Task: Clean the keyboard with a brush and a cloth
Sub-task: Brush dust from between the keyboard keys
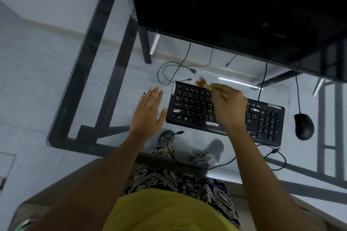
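The right hand (228, 107) was closed around the brush (203, 83), whose blurred bristle end projected beyond the fingertips, up and to the left, over the far-left corner of the keyboard (223, 113). The keyboard lay directly beneath those fingers, its long axis running from the left hand's side toward the mouse (303, 126). The left hand (148, 112) lay flat and spread, holding nothing, thumb just beside the keyboard's left edge. No cloth was visible. The right hand was judged nearer for brushing along the key rows.
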Available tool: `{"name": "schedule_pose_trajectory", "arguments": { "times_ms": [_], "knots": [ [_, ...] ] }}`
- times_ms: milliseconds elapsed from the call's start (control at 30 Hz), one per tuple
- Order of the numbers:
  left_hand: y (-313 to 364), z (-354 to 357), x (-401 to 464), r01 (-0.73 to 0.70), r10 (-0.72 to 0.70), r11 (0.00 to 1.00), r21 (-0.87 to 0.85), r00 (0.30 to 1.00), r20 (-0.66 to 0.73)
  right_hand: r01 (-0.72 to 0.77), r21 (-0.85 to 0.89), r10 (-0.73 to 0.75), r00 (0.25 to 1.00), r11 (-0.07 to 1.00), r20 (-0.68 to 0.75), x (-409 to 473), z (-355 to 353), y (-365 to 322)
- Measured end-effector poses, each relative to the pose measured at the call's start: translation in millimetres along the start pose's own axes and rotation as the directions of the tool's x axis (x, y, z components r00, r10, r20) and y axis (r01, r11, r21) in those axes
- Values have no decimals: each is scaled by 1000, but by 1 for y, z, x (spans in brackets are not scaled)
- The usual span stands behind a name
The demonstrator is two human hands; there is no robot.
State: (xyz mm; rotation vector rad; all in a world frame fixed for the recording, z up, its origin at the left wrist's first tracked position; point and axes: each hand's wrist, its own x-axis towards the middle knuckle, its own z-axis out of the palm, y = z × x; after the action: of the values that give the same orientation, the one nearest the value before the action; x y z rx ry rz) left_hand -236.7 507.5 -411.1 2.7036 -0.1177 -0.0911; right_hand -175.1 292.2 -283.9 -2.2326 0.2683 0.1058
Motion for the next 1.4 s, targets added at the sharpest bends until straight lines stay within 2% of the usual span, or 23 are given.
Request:
{"name": "schedule_pose_trajectory", "arguments": {
  "times_ms": [33, 133, 167, 233, 300, 333, 367, 433, 467, 500, 600, 633, 733, 767, 900, 933, 1033, 1067, 1100, 1200, 1233, 1333, 1400],
  "knots": [
    [0, 0, 0, 2, -2, 1000, 0, 1000, 2, 27, -45, -27, 1000, 999, 1, 3, 1, -1],
    [0, 0, -1, 0, 0, 1000, -7, 1000, 9, 49, -151, -2, 955, 987, 296, 0, 4, -4],
    [1, 0, -1, -1, 1, 1000, -8, 1000, 9, 21, -152, 29, 946, 988, 324, -2, 1, -4],
    [1, 0, -1, 1, 0, 1000, -9, 1000, 5, 11, -125, 11, 984, 992, 176, -6, -6, 3],
    [1, 0, -1, 4, -4, 1000, -3, 1000, 5, 103, -150, -101, 995, 983, 19, -15, -13, 10],
    [0, 0, -1, 5, -5, 1000, -2, 1000, 6, 142, -182, -134, 989, 973, 58, -21, -13, 13],
    [0, 0, -1, 5, -5, 1000, -3, 1000, 7, 162, -210, -127, 977, 964, 169, -28, -12, 16],
    [0, 1, -2, 7, -7, 1000, -4, 1000, 13, 144, -253, -31, 915, 957, 403, -40, -13, 18],
    [0, 1, -2, 8, -8, 1000, -3, 1000, 14, 126, -253, -3, 899, 959, 437, -44, -16, 17],
    [0, 1, -1, 9, -9, 1000, -2, 1000, 13, 107, -224, -7, 913, 969, 409, -45, -18, 18],
    [1, 0, -1, 9, -9, 1000, 3, 1000, 10, 128, -109, -111, 982, 986, 151, -47, -21, 21],
    [2, 0, -1, 10, -10, 1000, 5, 1000, 10, 145, -124, -127, 982, 982, 142, -46, -21, 22],
    [2, 0, -2, 9, -9, 1000, -1, 1000, 13, 117, -234, -27, 935, 965, 354, -46, -19, 25],
    [2, -1, -2, 9, -9, 1000, -1, 1000, 13, 94, -243, 1, 930, 966, 367, -47, -19, 25],
    [3, -1, 0, 16, -16, 1000, 0, 1000, 11, 88, -85, -80, 992, 992, 96, -47, -21, 24],
    [3, 0, -1, 18, -18, 1000, 3, 1000, 12, 93, -85, -85, 992, 992, 97, -45, -20, 23],
    [3, 0, -1, 15, -15, 1000, 15, 1000, 15, 97, -188, -35, 951, 977, 308, -41, -16, 22],
    [2, 0, -1, 14, -14, 1000, 18, 1000, 13, 86, -194, -20, 947, 977, 322, -40, -15, 21],
    [2, 0, -1, 14, -14, 1000, 22, 1000, 13, 65, -161, -17, 958, 985, 285, -38, -14, 21],
    [3, 0, -1, 16, -17, 999, 28, 1000, 19, 48, -17, -48, 999, 999, 10, -27, -10, 22],
    [3, 0, -1, 18, -18, 999, 27, 1000, 17, 53, 9, -53, 998, 999, -18, -23, -6, 21],
    [3, -1, -1, 18, -19, 1000, 22, 1000, 17, 93, 77, -102, 988, 993, 115, -18, 10, 18],
    [3, -1, -2, 17, -17, 1000, 17, 1000, 16, 110, 30, -112, 990, 994, 88, -12, 13, 22]
  ]
}}
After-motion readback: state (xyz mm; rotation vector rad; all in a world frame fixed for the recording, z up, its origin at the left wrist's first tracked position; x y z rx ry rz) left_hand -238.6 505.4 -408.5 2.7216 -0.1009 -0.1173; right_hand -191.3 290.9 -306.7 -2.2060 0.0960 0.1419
